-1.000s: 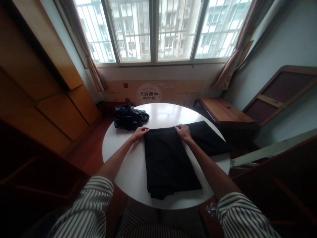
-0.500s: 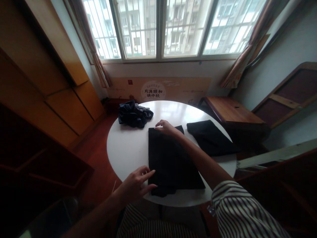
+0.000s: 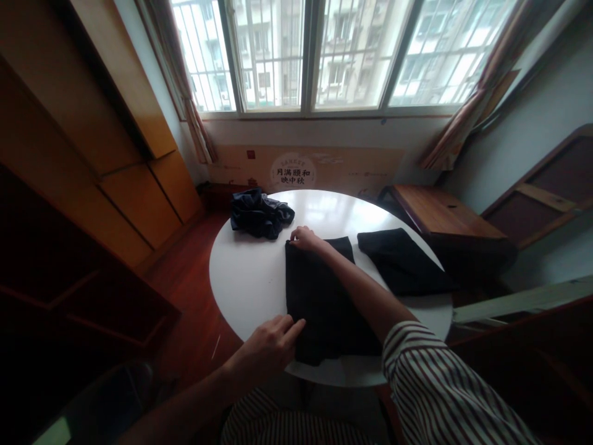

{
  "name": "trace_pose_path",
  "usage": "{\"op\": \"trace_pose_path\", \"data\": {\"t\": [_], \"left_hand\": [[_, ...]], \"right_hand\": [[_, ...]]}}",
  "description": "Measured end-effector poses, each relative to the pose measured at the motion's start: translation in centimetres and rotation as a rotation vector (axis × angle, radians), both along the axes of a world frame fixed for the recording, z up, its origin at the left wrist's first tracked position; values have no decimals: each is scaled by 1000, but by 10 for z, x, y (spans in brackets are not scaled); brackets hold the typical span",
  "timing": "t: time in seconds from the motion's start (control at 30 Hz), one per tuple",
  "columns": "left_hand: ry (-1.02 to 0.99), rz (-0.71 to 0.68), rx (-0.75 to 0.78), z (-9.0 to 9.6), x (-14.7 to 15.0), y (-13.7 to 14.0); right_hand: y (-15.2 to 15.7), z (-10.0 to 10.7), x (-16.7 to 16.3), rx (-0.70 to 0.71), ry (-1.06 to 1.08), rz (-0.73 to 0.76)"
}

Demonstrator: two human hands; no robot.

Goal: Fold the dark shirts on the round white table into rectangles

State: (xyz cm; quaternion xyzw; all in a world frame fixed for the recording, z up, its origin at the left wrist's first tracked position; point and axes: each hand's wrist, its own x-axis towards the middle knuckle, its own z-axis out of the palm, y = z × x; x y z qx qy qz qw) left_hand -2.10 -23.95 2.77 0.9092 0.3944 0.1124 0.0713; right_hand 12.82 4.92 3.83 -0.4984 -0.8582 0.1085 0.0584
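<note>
A black folded garment (image 3: 324, 296) lies flat on the white round table (image 3: 245, 278) in front of me. My right hand (image 3: 306, 238) reaches across it, its fingers closed on the far left corner. At the near left edge is my left hand (image 3: 274, 341), fingers bent together and gripping the cloth there. To the right lies a second black folded garment (image 3: 401, 262), apart from the first. A crumpled dark blue garment (image 3: 259, 214) sits at the far left of the table, touched by neither hand.
A brown wooden low table (image 3: 449, 213) stands beyond the round table at the right. Orange-brown cabinets (image 3: 134, 204) line the left side. Behind the table, a printed panel (image 3: 365, 164) runs along the wall below the barred window (image 3: 278, 68).
My fingers, spread before, have closed on the left edge of the black garment at its far corner and near end. The whole view has shifted slightly, moving things rightward.
</note>
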Motion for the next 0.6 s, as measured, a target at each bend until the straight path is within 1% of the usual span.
{"op": "trace_pose_path", "data": {"t": [0.13,0.27,0.33,0.37,0.47,0.5,0.53,0.6], "left_hand": [[-12,26,-9,1,5,3],[39,-29,-15,2,7,7],[55,-101,-27,3,7,8],[65,-158,-19,4,6,8],[106,-362,67,6,3,5],[124,-412,98,6,1,3],[142,-439,121,7,-1,1],[177,-436,132,8,-5,-2]], "right_hand": [[2,-1,-4,23,-4,22],[1,-2,-4,29,-11,25],[0,-2,-4,33,-14,19],[0,-2,-3,37,-15,14],[-1,-1,-2,53,-17,-12],[-2,-1,-1,58,-15,-20],[-3,-1,-1,61,-12,-24],[-6,-1,-2,64,-1,-23]]}}
